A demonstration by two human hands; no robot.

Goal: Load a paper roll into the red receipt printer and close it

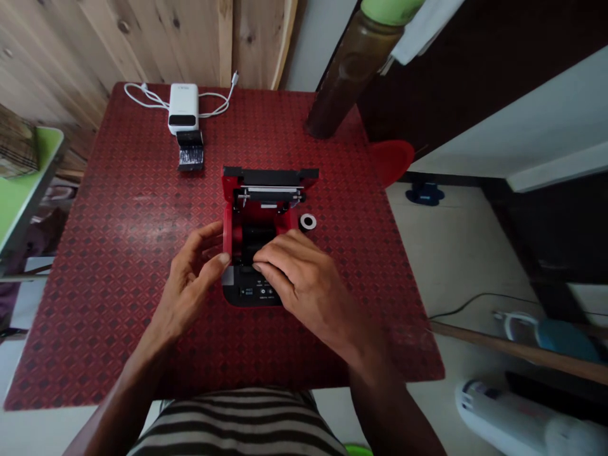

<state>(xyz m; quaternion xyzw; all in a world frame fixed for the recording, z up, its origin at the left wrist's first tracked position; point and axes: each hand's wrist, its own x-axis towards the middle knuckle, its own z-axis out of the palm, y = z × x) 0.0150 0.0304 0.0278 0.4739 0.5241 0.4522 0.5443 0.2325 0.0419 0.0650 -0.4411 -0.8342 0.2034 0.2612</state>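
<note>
A small red-and-black printer (228,231) sits on the table with its lid (270,177) raised, showing a roller and the dark compartment inside. My left hand (194,269) steadies the printer's left side, thumb near the front corner and fingers along the wall. My right hand (304,269) reaches over the compartment's front edge, thumb and forefinger pinched together; what lies between them, if anything, is hidden. Buttons on the black front panel (251,291) show partly below that hand. Close to the printer's right side is a small white paper roll (308,221) with a dark centre.
On the red patterned table (128,253), a white power bank (183,104) with cables lies at the back left, with a crumpled black wrapper (190,152) before it. A tall brown bottle (346,69) with a green lid stands at the back right. A red stool (392,161) is beyond the right edge.
</note>
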